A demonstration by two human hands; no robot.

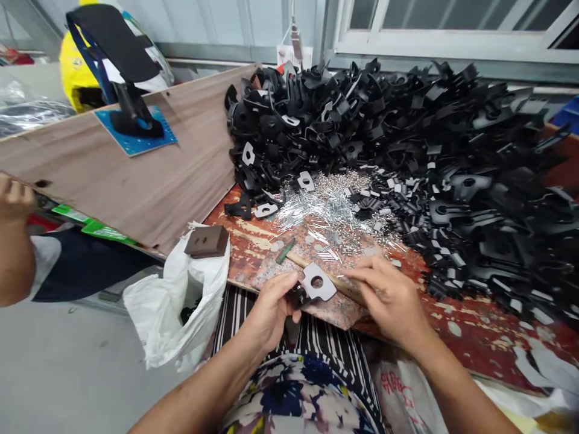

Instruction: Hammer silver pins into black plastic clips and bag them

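Observation:
My left hand (274, 304) is closed on a metal bracket (311, 282), a grey plate with a round hole and a black part beneath. To its right, my right hand (391, 295) pinches a small, thin pin (340, 276) between thumb and fingers. Under the bracket and my right hand lies a hammer (296, 259), its green head toward the upper left, on a speckled stone slab (332, 313). Loose silver pins (296, 208) are heaped just beyond the slab, with small black clips (402, 205) to their right.
A large pile of black parts (362, 114) covers the back and right of the red worn table (465, 322). At left stand a slanted wooden board (190, 132), a white bag (158, 313) with a brown block (207, 241), and another person's arm (13, 259).

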